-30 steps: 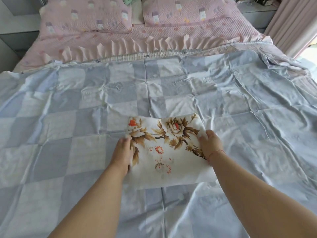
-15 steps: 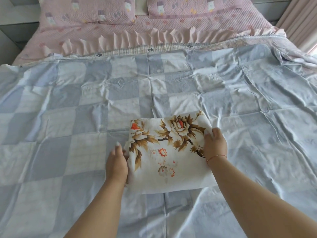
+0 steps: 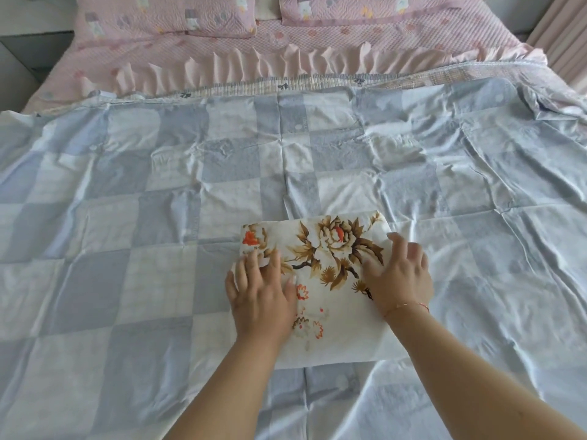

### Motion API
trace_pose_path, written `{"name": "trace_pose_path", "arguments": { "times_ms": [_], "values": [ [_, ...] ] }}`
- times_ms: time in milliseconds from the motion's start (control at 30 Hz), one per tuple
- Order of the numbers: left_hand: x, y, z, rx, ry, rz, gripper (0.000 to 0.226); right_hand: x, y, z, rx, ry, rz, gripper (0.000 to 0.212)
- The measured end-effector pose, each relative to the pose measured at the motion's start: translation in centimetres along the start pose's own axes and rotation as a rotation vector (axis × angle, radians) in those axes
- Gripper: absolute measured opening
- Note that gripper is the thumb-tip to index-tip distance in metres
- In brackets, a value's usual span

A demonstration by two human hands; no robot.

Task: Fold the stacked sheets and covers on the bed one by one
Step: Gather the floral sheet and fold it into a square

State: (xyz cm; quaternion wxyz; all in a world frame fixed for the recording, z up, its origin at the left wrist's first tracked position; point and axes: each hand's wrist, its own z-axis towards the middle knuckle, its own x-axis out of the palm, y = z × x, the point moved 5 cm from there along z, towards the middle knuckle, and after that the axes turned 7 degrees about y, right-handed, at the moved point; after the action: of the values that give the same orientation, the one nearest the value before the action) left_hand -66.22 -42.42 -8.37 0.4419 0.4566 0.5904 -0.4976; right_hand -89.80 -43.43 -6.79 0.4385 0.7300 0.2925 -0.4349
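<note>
While both hands rest on it, the folded floral cover (image 3: 330,290) lies flat near the middle of the view, a little toward 6 o'clock, on top of the blue-and-white checked sheet (image 3: 158,217) that is spread wide across the bed. It is a compact, roughly rectangular packet of white cloth printed with brown blooms and small orange flowers (the largest bloom sits toward its 12 o'clock edge).

At the packet's 9 o'clock side, the left hand (image 3: 262,296) lies palm down with its fingers fairly straight and spread, pointing toward 12 o'clock; it presses on the cloth, holding nothing. Its outer fingers overhang the packet's edge, touching or just above the checked sheet; which one, I cannot tell. At the 3 o'clock side, the right hand (image 3: 401,277) also lies palm down on the cover, fingers loosely bent and splayed, thumb reaching toward the brown bloom. It presses rather than grips. A thin red bracelet (image 3: 408,305) circles that wrist. Both bare forearms enter from 6 o'clock.

Toward 12 o'clock, beyond the far edge of the checked sheet, a pink quilted bedspread (image 3: 317,39) with a pleated ruffle covers the head of the bed, and two pink pillows (image 3: 168,14) lie side by side on it. Pink curtain (image 3: 562,33) folds show at 2 o'clock.
</note>
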Motion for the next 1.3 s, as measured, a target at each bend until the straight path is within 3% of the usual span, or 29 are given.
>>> {"name": "trace_pose_path", "arguments": {
  "times_ms": [100, 200, 367, 533, 667, 800, 1000, 1167, 1300],
  "values": [
    [3.2, 2.7, 0.4, -0.305, 0.366, -0.172, 0.075, 3.3, -1.6, -0.2, 0.104, 0.300, 0.040, 0.073],
    [3.7, 4.0, 0.6, -0.566, 0.356, -0.338, 0.098, 4.8, -2.5, 1.1, 0.303, 0.519, 0.180, 0.083],
    [4.4, 4.7, -0.8, -0.820, 0.346, -0.907, 0.097, 5.2, -3.3, 0.5, 0.432, 0.559, 0.500, 0.082],
    [1.7, 4.7, -2.7, -0.663, 0.403, -1.115, 0.049, 3.4, -2.8, -3.7, 0.460, 0.462, 0.613, 0.093],
    [-1.9, 6.2, -5.8, -0.621, 0.374, -1.130, 0.024, 1.3, -1.8, -8.6, 0.422, 0.418, 0.731, 0.048],
    [-8.2, 8.6, -9.1, -0.602, 0.295, -1.180, 0.022, -1.8, 1.6, -13.1, 0.372, 0.436, 0.748, 0.055],
    [-18.9, 14.4, -12.1, -0.542, 0.183, -1.202, 0.039, -7.0, 10.8, -18.6, 0.202, 0.470, 0.776, 0.054],
    [-27.8, 19.7, -15.4, -0.564, -0.012, -1.233, 0.030, -10.0, 19.4, -22.2, 0.038, 0.534, 0.768, 0.070],
    [-33.0, 23.3, -19.5, -0.615, -0.149, -1.257, 0.027, -12.2, 24.9, -25.9, -0.091, 0.605, 0.734, 0.064]
  ]
}}
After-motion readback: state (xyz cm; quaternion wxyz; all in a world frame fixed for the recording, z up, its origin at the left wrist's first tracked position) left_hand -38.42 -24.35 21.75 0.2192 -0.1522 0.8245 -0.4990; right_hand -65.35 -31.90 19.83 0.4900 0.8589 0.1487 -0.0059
